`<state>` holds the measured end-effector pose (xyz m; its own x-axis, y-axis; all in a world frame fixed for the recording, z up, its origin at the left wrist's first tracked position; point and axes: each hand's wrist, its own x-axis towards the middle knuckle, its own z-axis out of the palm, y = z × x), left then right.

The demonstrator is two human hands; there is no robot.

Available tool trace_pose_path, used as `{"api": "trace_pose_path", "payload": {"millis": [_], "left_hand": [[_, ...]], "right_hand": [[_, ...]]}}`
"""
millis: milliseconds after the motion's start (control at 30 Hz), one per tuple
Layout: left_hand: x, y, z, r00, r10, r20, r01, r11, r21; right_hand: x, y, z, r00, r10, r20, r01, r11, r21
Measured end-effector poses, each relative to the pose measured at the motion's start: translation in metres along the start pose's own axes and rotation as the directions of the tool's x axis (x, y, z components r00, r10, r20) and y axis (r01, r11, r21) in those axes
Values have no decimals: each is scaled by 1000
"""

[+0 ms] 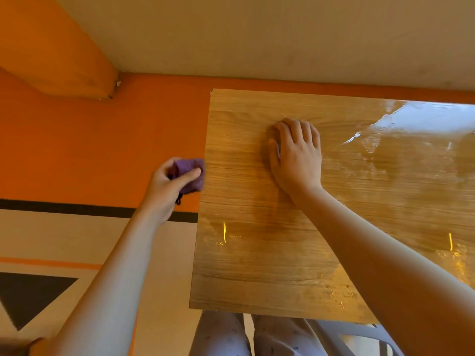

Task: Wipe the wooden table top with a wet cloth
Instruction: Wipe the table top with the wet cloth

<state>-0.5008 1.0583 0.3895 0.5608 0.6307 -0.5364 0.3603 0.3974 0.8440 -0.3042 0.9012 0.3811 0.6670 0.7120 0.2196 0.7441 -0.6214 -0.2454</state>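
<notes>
Okay, head view only. Left hand (174,183) is clenched round a small bunched purple cloth (191,170), thumb across the front and fingers curled behind. A dark thread hangs below the bundle. The cloth sits right at the left edge of the rectangular light-brown wood-grain desk top (257,265), about level with its middle. It overlaps the edge line, but whether it touches the wood or hangs just off it I cannot tell.

Right hand (295,155) lies palm down on the desk top, fingers straight and close together, grasping nothing. It sits toward the far left part of the surface, with the forearm crossing in from the lower right.

Key relation: the whole surface to wipe lies to the right of the cloth hand. The desk's long axis seems to run left-right, since its right end runs out of frame. So the left hand is the one with the cloth and is nearest the left edge, and the likely stroke goes rightward onto the wood. The resting right hand lies in the way of a far-side stroke; the near half is free of it.

The right part of the top is glossy with bright glare; water or a film, cannot tell.

Below the near edge are pale-trousered knees (223,335) and a grey plastic chair (359,337).
</notes>
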Motion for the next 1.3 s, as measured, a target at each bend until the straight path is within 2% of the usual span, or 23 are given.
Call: {"api": "trace_pose_path", "payload": {"millis": [133,333,467,667,833,967,1033,1100,1200,1300], "left_hand": [[2,3,4,999,-10,-44,11,1000,17],[99,67,40,979,169,-117,-164,985,54],[127,87,46,984,157,-89,-151,986,74],[102,64,27,993,118,-10,-118,992,37],[111,66,32,987,144,-69,-139,987,79],[114,70,44,927,309,-214,-277,947,164],[98,71,48,883,353,-309,-338,935,103],[75,71,47,890,326,-317,-351,936,-22],[29,61,42,968,165,-187,-220,918,-328],[-10,47,47,993,62,-97,-97,907,-409]], "right_hand": [[1,-1,-2,1000,17,-2,-17,999,30],[2,-1,-4,999,32,25,-33,999,38],[2,0,-4,999,34,29,-36,998,57],[1,-2,-4,999,36,35,-37,998,50],[2,-1,-5,999,35,29,-37,998,57],[1,0,-4,999,33,25,-34,998,58],[0,1,-4,1000,26,8,-27,997,79],[-1,1,-4,999,35,2,-35,993,113],[-1,4,-6,999,49,21,-51,985,162],[1,4,-13,996,90,23,-93,960,265]]}}
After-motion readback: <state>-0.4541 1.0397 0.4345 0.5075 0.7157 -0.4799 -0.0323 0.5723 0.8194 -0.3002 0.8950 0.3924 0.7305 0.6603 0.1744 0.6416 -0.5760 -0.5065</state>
